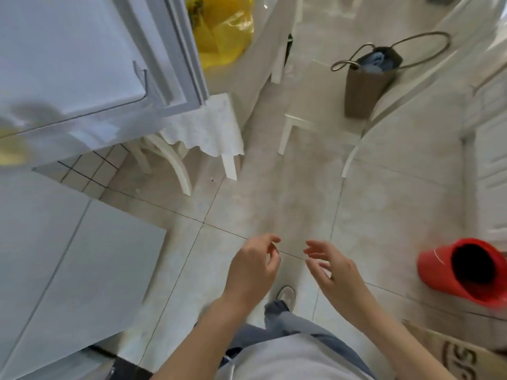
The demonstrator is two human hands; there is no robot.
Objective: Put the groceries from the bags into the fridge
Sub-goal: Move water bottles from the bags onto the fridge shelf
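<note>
Both my hands hang in front of me over the tiled floor and hold nothing. My left hand [253, 266] has loosely curled fingers. My right hand [333, 266] has relaxed, slightly spread fingers. The open white fridge door [82, 64] fills the upper left, with the fridge's lower door [68, 256] below it. A yellow plastic bag [225, 26] lies on the table at the top. A brown paper bag [367, 80] with loop handles stands on a white chair seat at the upper right, something blue inside it.
A white table with a lace cloth [208, 124] and white chair legs [181, 165] stand just past the fridge door. A red bucket [466, 270] sits on the floor at right. A cardboard box [452, 355] is at the lower right corner.
</note>
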